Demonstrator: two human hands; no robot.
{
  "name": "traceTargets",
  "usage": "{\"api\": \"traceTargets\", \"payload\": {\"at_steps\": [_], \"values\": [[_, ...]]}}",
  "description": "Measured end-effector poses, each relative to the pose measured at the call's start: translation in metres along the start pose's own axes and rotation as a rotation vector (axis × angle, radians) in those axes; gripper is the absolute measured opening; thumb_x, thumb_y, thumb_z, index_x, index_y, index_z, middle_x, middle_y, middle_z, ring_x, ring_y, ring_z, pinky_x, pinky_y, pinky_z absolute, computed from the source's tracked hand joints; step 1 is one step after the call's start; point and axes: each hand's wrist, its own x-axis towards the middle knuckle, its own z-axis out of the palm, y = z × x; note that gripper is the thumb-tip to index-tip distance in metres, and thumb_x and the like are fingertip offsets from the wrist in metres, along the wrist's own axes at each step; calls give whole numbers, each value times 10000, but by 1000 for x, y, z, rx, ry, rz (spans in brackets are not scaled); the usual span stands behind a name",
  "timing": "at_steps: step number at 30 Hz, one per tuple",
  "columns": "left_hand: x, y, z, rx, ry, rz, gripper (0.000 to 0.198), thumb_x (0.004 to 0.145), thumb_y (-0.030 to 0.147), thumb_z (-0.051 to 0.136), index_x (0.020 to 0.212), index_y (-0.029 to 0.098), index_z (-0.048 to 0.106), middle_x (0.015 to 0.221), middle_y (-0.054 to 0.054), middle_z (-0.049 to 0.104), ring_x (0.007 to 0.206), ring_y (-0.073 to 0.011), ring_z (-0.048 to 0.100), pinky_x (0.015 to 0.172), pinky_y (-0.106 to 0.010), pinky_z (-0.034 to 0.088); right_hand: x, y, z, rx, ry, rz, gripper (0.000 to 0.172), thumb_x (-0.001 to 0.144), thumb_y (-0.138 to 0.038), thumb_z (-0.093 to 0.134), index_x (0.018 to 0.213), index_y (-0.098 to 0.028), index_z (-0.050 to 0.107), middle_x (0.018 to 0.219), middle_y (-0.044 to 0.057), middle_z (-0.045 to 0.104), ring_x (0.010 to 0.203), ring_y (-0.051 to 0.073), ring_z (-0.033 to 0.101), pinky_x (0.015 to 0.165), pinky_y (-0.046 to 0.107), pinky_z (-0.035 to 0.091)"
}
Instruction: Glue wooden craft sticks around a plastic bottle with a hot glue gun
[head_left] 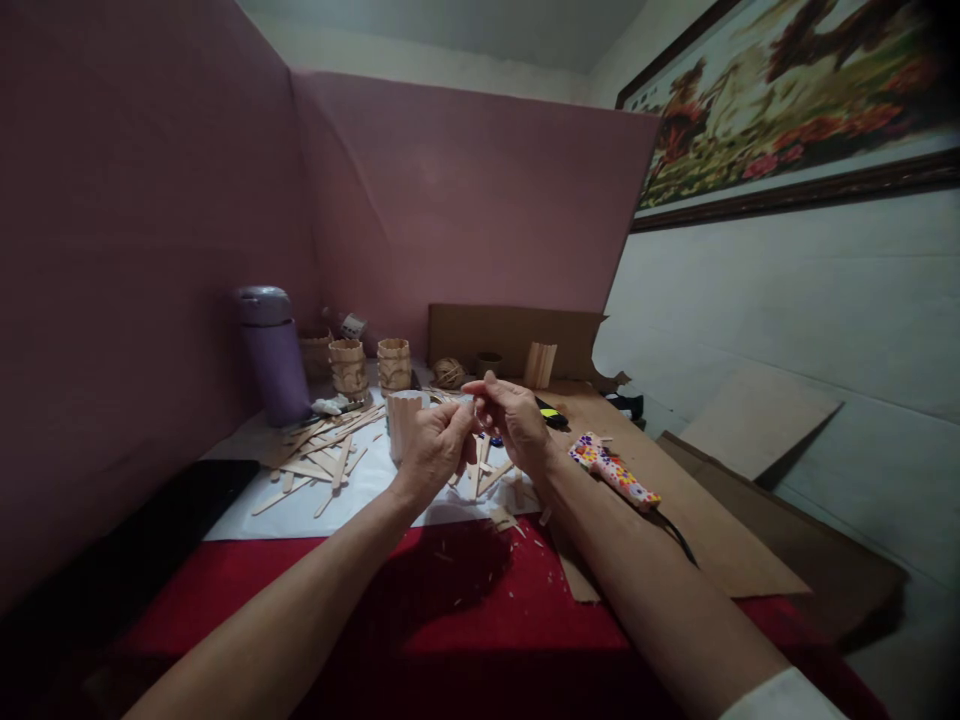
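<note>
Your white sleeve (784,698) lies nearest; ahead, your left hand (439,440) and right hand (516,415) meet, fingers curled; I can't tell what they pinch. A stick cup (403,425) stands just beyond your left. Likely fine fingertip work, calling for steadiness.

I'm seeing tablecloth (525,610): red | flask (275,365): purple, grey lid (262,303) | glue gun (611,472): multicoloured floral pattern | sticks (341,465): pale tan | partition (465,200): pink
</note>
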Motion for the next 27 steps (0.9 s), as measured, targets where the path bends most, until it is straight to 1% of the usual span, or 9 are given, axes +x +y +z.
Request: {"api": "traceTargets", "payload": {"at_steps": [2,5,9,11,13,16,19,23,27], "values": [[1,-1,0,10,13,8,457,823,570,589,605,170,562,398,24,528,268,-66,401,285,-179,255,0,2,-1,-29,-10,-14,374,635,-487,820,771,-143,767,545,-25,565,444,56,406,414,213,236],[2,-2,-1,32,43,27,403,834,517,601,632,170,579,427,30,536,286,-67,413,295,-183,269,1,6,0,-105,4,-88,305,620,-417,828,745,-145,770,480,-39,536,433,60,372,419,226,229],[4,-3,-2,54,169,83,261,807,408,652,714,174,583,498,49,541,326,-74,440,310,-190,302,0,7,3,-161,34,-163,243,587,-359,830,703,-167,735,500,-37,572,440,72,398,424,236,266],[5,-3,-3,70,232,117,190,806,353,644,763,179,581,554,55,542,349,-74,456,324,-194,327,0,5,4,-184,32,-181,258,575,-364,841,658,-183,677,522,-35,595,440,74,415,424,233,293],[6,-3,-4,95,259,146,141,823,318,609,799,181,584,605,51,550,368,-72,468,342,-197,345,-1,4,5,-227,31,-197,312,560,-387,853,620,-192,617,526,-31,606,431,75,425,419,230,311],[5,-3,-4,103,230,155,141,841,322,574,815,184,590,630,44,549,381,-77,473,349,-207,343,-2,3,5,-299,56,-229,373,552,-416,855,580,-202,550,505,-33,590,417,77,433,406,226,317],[4,-4,-3,113,179,155,163,847,339,570,822,181,599,634,38,554,393,-85,488,360,-214,339,-1,4,5,-341,56,-241,390,566,-405,837,567,-218,495,466,-54,545,397,80,426,394,223,310],[4,-7,-3,139,144,151,182,849,354,581,859,176,616,644,35,566,418,-89,509,393,-216,355,0,6,2,-389,37,-276,314,615,-331,769,571,-224,477,466,-71,505,404,81,420,407,223,313],[5,-9,-3,200,168,151,189,853,361,578,899,182,616,656,35,590,435,-91,523,435,-221,380,1,6,0,-423,58,-331,217,617,-269,719,578,-209,514,523,-66,488,472,81,407,453,228,322]]}}
